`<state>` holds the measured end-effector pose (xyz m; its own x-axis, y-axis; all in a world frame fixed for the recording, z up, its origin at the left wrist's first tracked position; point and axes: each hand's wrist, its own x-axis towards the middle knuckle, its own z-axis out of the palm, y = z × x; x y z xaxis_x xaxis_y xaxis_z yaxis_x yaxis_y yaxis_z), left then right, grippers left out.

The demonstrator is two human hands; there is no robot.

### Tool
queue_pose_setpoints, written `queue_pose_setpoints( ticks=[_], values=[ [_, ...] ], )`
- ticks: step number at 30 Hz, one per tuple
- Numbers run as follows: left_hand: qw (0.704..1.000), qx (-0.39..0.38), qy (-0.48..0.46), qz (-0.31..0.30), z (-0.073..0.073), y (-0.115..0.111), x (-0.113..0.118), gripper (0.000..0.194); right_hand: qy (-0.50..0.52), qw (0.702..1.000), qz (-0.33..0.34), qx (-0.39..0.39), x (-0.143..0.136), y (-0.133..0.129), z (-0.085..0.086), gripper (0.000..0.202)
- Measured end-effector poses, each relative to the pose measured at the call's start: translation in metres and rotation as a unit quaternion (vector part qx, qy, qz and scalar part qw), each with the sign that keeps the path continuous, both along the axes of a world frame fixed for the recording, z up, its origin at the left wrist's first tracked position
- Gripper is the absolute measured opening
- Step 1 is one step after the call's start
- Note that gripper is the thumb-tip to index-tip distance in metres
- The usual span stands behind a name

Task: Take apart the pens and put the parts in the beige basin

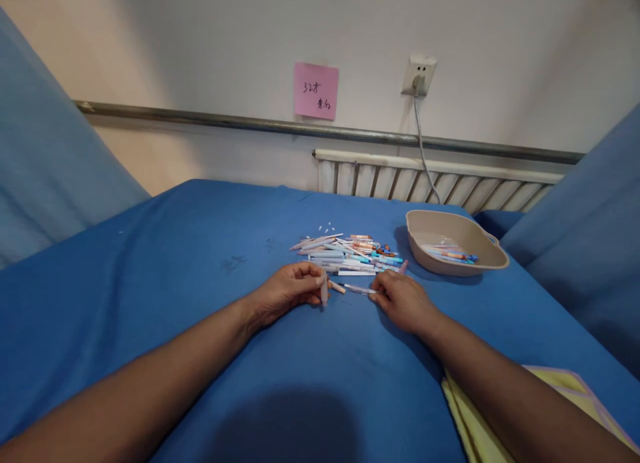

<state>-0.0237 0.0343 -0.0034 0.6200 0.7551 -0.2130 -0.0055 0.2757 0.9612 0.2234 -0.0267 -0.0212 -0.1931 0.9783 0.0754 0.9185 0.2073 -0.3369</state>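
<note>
Between the thumb and fingers of my left hand (293, 291) is a pale, translucent pen part (325, 290), held upright. My right hand (400, 299) pinches the right end of a slim pen piece (358, 289) with a dark tip pointing left. A short orange-and-white piece (337, 287) lies between the hands. Just beyond them is a heap of pens and pen parts (345, 255), in white, light blue, teal and orange-brown. A few tiny white bits (327, 228) lie behind the heap.
A beige basin (425, 226) with several pens inside stands at the back right. A yellow cloth (473, 410) lies under my right forearm. Blue cloth (200, 230) covers the surface. Behind are a metal rail (225, 122), a radiator (385, 176) and a plugged-in cable (423, 143).
</note>
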Motion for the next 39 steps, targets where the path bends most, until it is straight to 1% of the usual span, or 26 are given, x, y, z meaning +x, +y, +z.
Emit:
queue_pose_setpoints(
  ticks=[5, 9, 11, 14, 16, 20, 23, 27, 32, 36, 39],
  values=[
    [0.994, 0.105, 0.036, 0.020, 0.003, -0.006, 0.006, 0.025, -0.054, 0.998, -0.007, 0.035, -0.003, -0.003, 0.002, 0.009],
    [0.982, 0.176, 0.064, 0.016, 0.006, -0.010, 0.008, 0.024, -0.065, 0.997, 0.004, 0.032, -0.004, -0.004, 0.004, 0.009],
    [0.979, 0.189, 0.071, 0.004, 0.006, -0.011, 0.008, 0.023, -0.057, 0.997, 0.012, 0.040, -0.005, -0.005, 0.005, 0.010],
    [0.977, 0.198, 0.075, -0.015, 0.004, -0.010, 0.007, 0.020, -0.045, 0.997, 0.020, 0.058, -0.006, -0.006, 0.005, 0.018],
    [0.976, 0.202, 0.081, -0.021, 0.003, -0.010, 0.007, 0.019, -0.044, 0.997, 0.017, 0.057, -0.006, -0.006, 0.005, 0.020],
    [0.973, 0.212, 0.090, -0.017, 0.003, -0.011, 0.007, 0.017, -0.032, 0.999, 0.005, 0.038, -0.005, -0.003, 0.004, 0.014],
    [0.969, 0.228, 0.096, -0.019, 0.005, -0.014, 0.008, 0.016, -0.026, 0.999, 0.004, 0.031, -0.005, -0.002, 0.003, 0.011],
    [0.949, 0.290, 0.121, -0.016, 0.010, -0.017, 0.009, 0.015, -0.048, 0.999, 0.011, 0.019, -0.005, -0.004, 0.005, 0.015],
    [0.919, 0.359, 0.161, -0.032, 0.012, -0.017, 0.006, 0.012, -0.118, 0.993, 0.017, 0.018, -0.008, -0.006, 0.009, 0.018],
    [0.900, 0.387, 0.192, -0.050, 0.011, -0.016, 0.004, 0.015, -0.150, 0.988, 0.014, 0.019, -0.009, -0.006, 0.010, 0.020],
    [0.894, 0.399, 0.198, -0.055, 0.011, -0.015, 0.003, 0.015, -0.139, 0.990, 0.010, 0.033, -0.009, -0.006, 0.008, 0.021]
  ],
)
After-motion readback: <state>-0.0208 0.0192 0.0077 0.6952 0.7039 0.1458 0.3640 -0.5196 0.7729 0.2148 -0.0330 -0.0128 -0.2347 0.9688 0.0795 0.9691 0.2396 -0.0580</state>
